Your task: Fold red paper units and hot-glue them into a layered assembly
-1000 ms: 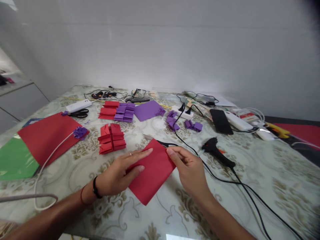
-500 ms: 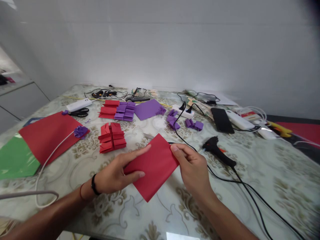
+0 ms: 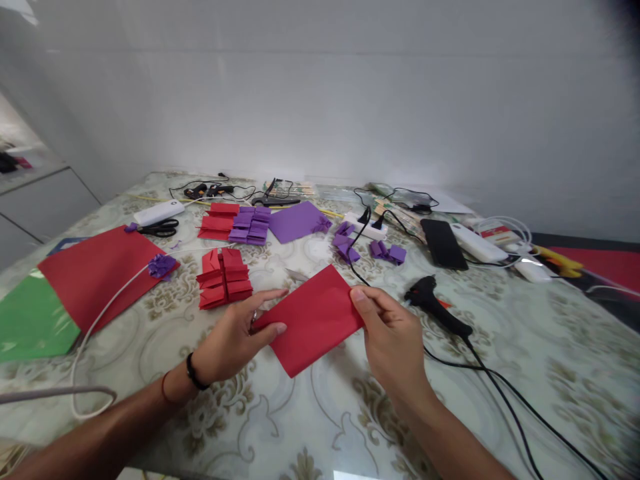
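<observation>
A piece of red paper (image 3: pixel 313 323) is held up above the patterned table between both hands. My left hand (image 3: pixel 237 340) grips its left end, the thumb on top and the other fingers behind or above the edge. My right hand (image 3: pixel 387 327) pinches the right corner between thumb and fingers. Just beyond my left hand lie folded red paper pieces (image 3: pixel 237 270). Further back, more folded red pieces (image 3: pixel 217 223) sit against folded purple pieces (image 3: pixel 250 225). A black glue gun (image 3: pixel 437 307) rests on the table to the right of my right hand.
Red sheets (image 3: pixel 103 270) and green sheets (image 3: pixel 35 317) lie at the left, near black-handled scissors (image 3: pixel 163 228). A purple sheet (image 3: pixel 297 222), a power strip (image 3: pixel 367 227), a phone (image 3: pixel 444 243) and a white power bank (image 3: pixel 477 242) line the back. Black cables (image 3: pixel 480 367) cross the right side.
The red paper has tilted, its near corner rising, and now looks narrower. My left hand has shifted slightly left with its index finger lifted off the sheet; my right hand still pinches the corner.
</observation>
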Action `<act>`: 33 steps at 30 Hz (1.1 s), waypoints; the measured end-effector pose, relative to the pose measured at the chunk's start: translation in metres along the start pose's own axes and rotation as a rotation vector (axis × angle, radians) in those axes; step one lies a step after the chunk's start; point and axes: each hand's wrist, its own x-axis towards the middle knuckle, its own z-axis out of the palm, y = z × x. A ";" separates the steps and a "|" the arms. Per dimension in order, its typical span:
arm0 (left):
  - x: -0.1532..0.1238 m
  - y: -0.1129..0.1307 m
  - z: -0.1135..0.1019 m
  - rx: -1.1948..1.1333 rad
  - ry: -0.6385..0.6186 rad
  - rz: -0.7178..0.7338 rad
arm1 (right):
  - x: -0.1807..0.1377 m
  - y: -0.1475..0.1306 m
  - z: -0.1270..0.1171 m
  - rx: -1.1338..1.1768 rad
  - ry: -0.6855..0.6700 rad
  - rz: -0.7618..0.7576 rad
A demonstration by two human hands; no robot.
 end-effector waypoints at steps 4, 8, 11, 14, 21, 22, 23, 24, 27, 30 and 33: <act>0.000 0.000 0.000 0.002 -0.011 -0.022 | -0.001 -0.001 0.000 -0.013 -0.010 0.006; 0.001 0.005 -0.001 0.064 0.009 -0.029 | 0.000 0.000 0.000 -0.012 -0.009 0.025; 0.001 0.006 -0.001 0.083 0.013 -0.029 | 0.000 0.001 0.000 -0.015 -0.017 0.043; 0.001 0.006 -0.002 0.090 0.009 -0.024 | 0.001 0.002 0.000 -0.008 -0.022 0.053; 0.001 0.012 -0.004 0.089 -0.023 0.024 | 0.001 -0.002 0.001 -0.025 -0.028 0.059; 0.001 0.013 -0.004 0.093 -0.034 0.036 | 0.001 -0.003 0.001 -0.027 -0.029 0.061; 0.001 0.013 -0.004 0.095 -0.045 0.049 | 0.001 -0.004 0.001 -0.026 -0.031 0.064; 0.000 0.013 -0.004 0.096 -0.055 0.064 | 0.001 -0.005 0.001 -0.023 -0.036 0.069; -0.001 0.011 -0.005 0.097 -0.065 0.115 | 0.000 -0.007 0.002 -0.026 -0.072 0.080; -0.002 0.009 -0.005 0.108 -0.121 0.190 | -0.001 -0.008 0.005 -0.024 -0.152 0.082; -0.002 0.010 -0.005 0.139 -0.222 0.226 | -0.003 -0.009 0.007 -0.013 -0.222 0.084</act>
